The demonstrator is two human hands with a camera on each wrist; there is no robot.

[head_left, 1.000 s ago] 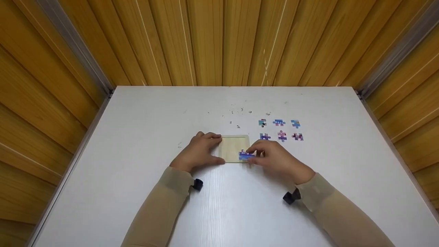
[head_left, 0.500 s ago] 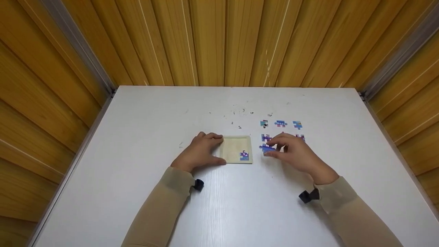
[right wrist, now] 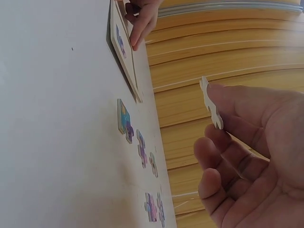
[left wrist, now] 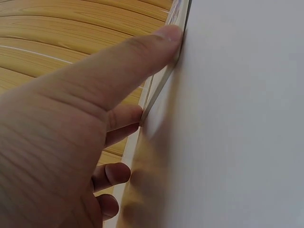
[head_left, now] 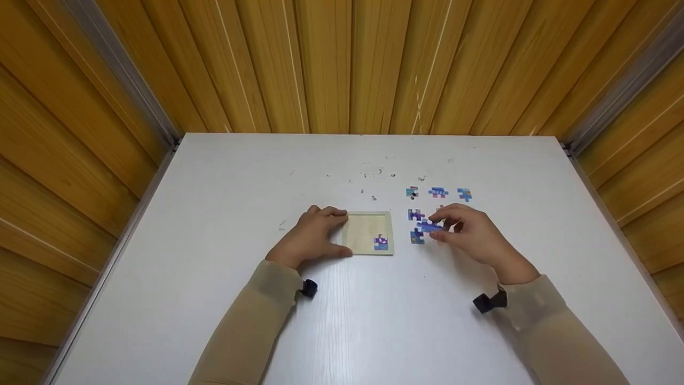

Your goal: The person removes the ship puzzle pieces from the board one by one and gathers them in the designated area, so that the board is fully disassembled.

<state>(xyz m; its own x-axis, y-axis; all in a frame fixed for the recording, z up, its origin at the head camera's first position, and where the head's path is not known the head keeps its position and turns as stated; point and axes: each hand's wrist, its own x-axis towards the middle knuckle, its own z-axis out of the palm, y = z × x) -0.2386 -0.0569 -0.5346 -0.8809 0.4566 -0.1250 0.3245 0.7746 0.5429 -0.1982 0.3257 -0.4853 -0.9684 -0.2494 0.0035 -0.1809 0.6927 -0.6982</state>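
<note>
My left hand [head_left: 314, 235] holds the left side of a small square wooden puzzle tray [head_left: 360, 230], its thumb at the near corner and fingers at the far one. One jigsaw piece [head_left: 380, 244] lies in the tray's near right corner. To the right of the tray, my right hand [head_left: 473, 232] pinches a blue and purple jigsaw piece [head_left: 429, 226] between thumb and forefinger. In the right wrist view the held piece [right wrist: 210, 103] shows its bare wood back and edge, raised off the table. It overlaps a blue jigsaw piece [head_left: 417, 237] in the head view.
Beyond my right hand lie several loose jigsaw pieces in rows, among them a teal one [head_left: 411, 192], a blue one [head_left: 438, 192] and a purple one [head_left: 415, 215]. Part of that group is hidden by the hand. Small dark marks speckle the white table [head_left: 240, 182] behind the tray.
My right hand has carried its pinched piece from over the tray's near right corner out to the right, uncovering the piece lying there. My left hand has stayed on the tray.
</note>
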